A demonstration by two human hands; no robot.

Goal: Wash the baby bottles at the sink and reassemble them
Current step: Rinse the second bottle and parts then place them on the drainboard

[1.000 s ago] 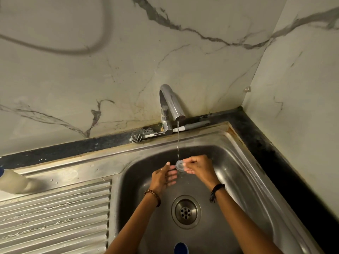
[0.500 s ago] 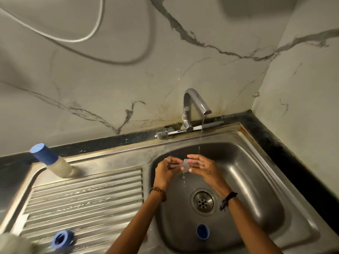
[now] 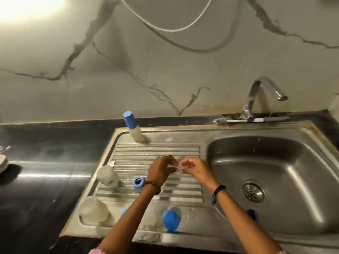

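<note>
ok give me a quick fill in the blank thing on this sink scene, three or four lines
1. Both hands, left hand and right hand, pinch a small clear part above the ribbed ____.
2. The standing bottle at the back has a cap coloured ____.
3. The bottle brush lies behind the ____, at the foot of the faucet.
4. A blue ring lies beside the ____ wrist.

Missing words: drainboard; blue; sink; left

A white cable (image 3: 170, 30) droops across the marble wall (image 3: 165, 70) above a black countertop (image 3: 45, 162).
</note>
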